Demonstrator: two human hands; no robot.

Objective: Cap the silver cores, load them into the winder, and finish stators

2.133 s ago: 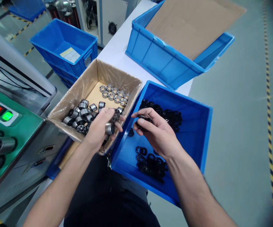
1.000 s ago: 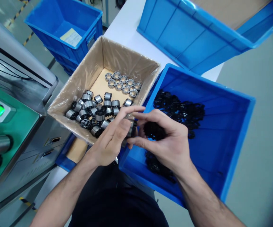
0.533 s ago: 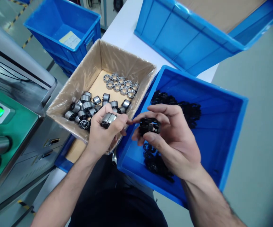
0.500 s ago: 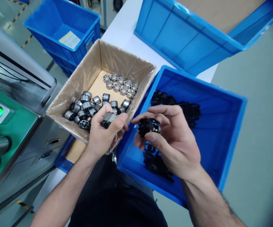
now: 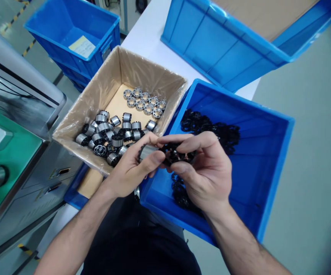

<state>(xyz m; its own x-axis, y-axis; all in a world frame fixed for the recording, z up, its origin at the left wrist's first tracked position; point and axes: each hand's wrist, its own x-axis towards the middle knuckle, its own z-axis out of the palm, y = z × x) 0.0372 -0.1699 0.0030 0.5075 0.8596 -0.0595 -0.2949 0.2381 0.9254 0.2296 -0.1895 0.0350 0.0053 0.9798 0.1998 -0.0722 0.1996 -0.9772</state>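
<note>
My left hand (image 5: 132, 162) is closed round a short silver metal core (image 5: 147, 152) with a toothed black end, its thumb along the side. In my right hand (image 5: 211, 172), fingers and thumb pinch black plastic ring-shaped parts (image 5: 179, 154); how many cannot be made out. The two hands meet, and the black parts are up against the right end of the core, where fingers hide the contact. Below and left, a plastic-lined cardboard box (image 5: 82, 105) holds a heap of similar black-ended cores (image 5: 102, 128) and rows of bare silver rings (image 5: 140, 105).
Under my right hand stands a blue bin (image 5: 257, 160) with piles of black plastic parts (image 5: 225, 135). A larger blue crate (image 5: 199, 42) sits behind it on the white table (image 5: 145, 28). Stacked blue crates (image 5: 102, 38) are at the back left. A green-topped machine (image 5: 19, 149) borders the left.
My hands have come together: the left moved right with the core, the right moved slightly left with the black parts. The core and black parts were apart before; now they meet.
</note>
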